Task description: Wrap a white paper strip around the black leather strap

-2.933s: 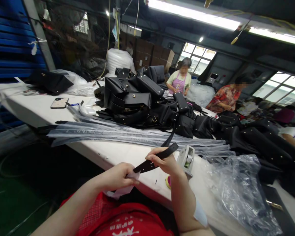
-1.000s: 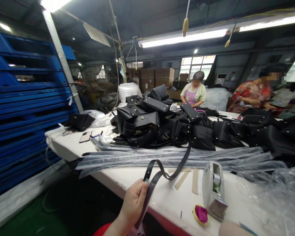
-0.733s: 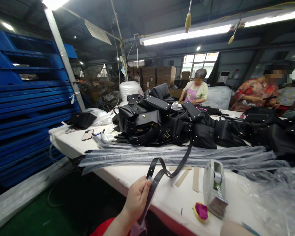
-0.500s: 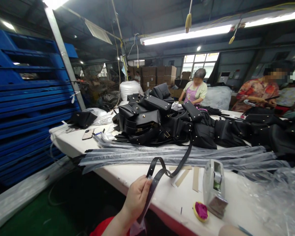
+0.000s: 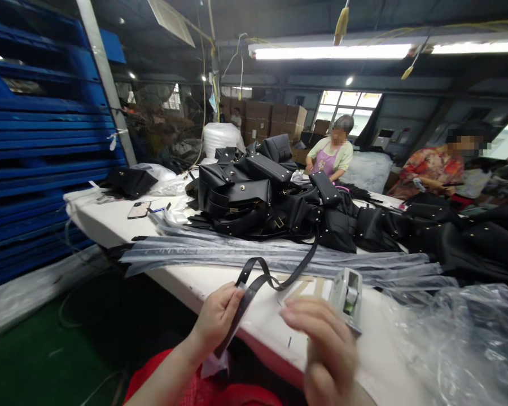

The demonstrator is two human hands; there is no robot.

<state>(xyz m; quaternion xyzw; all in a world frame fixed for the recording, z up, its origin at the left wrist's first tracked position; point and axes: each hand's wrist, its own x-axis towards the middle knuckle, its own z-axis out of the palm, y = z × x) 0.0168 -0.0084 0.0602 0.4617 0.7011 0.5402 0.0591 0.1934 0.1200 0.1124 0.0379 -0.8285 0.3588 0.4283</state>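
left hand point(image 5: 215, 317) lower centre, fingers pinching black strap point(image 5: 254, 282) over counter point(image 5: 262, 321) edge | right hand point(image 5: 325, 349) lower right, blurred, fingers loosely spread, empty, by tape dispenser point(image 5: 347, 290)

The right hand point(image 5: 322, 344) has risen into view beside the tape dispenser point(image 5: 347, 290).

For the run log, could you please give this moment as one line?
left hand: holds black strap | right hand: raised, blurred, near tape dispenser
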